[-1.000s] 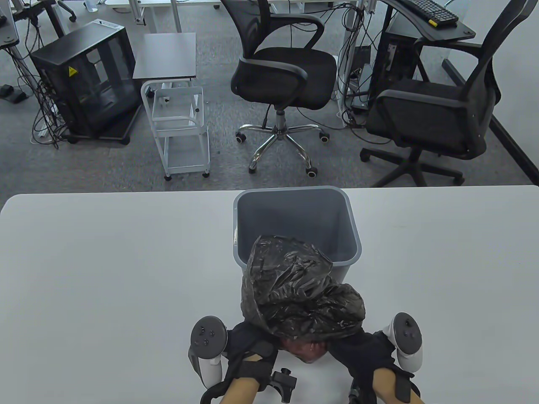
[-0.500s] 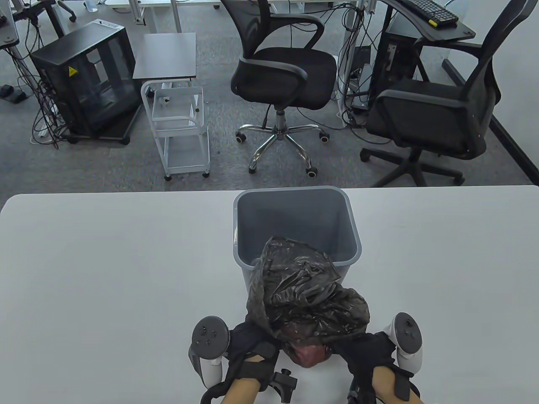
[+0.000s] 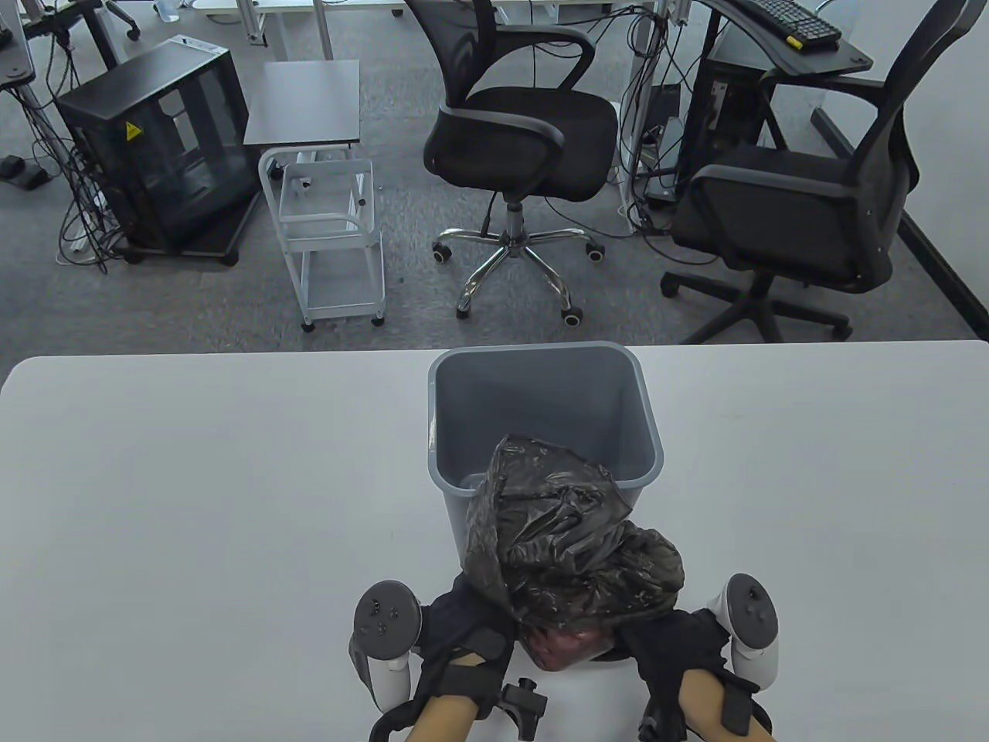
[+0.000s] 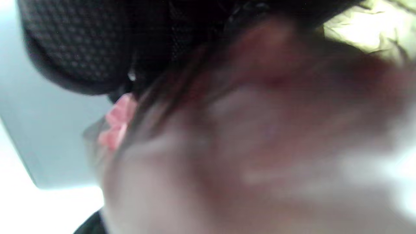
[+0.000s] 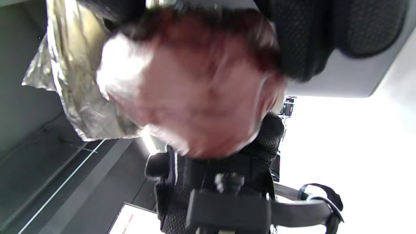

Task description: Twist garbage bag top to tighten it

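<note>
Black crinkled plastic of the garbage bag is seen bunched at the table's near edge, partly hiding the grey bin behind it. The bag's lower part is grasped by the left hand and right hand. Their fingers are hidden beneath it. Reddish contents are blurred in both wrist views.

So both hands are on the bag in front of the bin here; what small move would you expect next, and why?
Probably another turn of the wrists to wind the bag's top. The left hand and right hand hold the garbage bag from either side, just in front of the gray bin. Its plastic looks loosely bunched, with no tight neck showing, and the reddish contents show underneath.
</note>
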`<state>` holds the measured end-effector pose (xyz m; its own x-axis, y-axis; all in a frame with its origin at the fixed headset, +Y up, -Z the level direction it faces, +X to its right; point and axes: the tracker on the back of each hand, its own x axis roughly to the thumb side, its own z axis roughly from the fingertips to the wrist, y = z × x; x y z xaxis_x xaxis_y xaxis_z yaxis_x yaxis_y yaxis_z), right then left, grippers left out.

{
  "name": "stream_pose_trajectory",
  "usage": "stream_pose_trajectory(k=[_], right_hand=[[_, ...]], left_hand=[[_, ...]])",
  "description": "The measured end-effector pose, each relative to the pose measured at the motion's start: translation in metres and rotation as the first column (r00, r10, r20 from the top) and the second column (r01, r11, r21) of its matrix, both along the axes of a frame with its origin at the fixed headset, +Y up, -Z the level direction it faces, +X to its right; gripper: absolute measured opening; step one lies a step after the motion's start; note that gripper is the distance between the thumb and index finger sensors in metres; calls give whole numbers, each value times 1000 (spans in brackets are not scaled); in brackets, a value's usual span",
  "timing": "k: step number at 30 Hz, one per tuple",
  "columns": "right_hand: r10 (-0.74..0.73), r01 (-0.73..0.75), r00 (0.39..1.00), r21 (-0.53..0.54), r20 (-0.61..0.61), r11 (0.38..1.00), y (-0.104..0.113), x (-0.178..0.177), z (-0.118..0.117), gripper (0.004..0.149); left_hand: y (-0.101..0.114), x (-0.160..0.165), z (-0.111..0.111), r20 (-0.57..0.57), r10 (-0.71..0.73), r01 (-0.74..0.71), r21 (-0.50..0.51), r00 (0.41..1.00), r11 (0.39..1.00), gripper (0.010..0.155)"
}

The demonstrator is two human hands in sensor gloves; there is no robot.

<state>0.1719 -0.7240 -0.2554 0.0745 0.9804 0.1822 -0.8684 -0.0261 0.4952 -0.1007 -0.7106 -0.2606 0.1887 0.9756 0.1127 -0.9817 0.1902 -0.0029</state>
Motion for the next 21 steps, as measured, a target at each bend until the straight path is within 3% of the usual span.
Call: stream_pose_trajectory(k=[5, 8, 13, 16, 21], right_hand=[[75, -61, 987, 99, -142, 993, 5, -10, 3, 107], [157, -139, 981, 150, -116, 979, 7, -11, 4, 106], [-51, 51, 999, -31, -3, 998, -3, -1, -1, 90], [-70, 68, 997, -72, -31, 995, -7, 1, -3, 89], [-16, 15, 998, -8, -65, 1000, -4, -4, 0, 96]], left_hand=[[0, -1, 1, -25, 5, -5, -15, 1000, 1000, 58], [0, 1, 2, -4, 12, -12, -15, 1000, 1000, 58], [-5, 10, -4, 232, 173, -166, -52, 957, 985, 63], [-5, 10, -4, 189, 167, -159, -54, 968, 986, 59], [0, -1, -1, 10, 27, -27, -7, 1000, 1000, 55]])
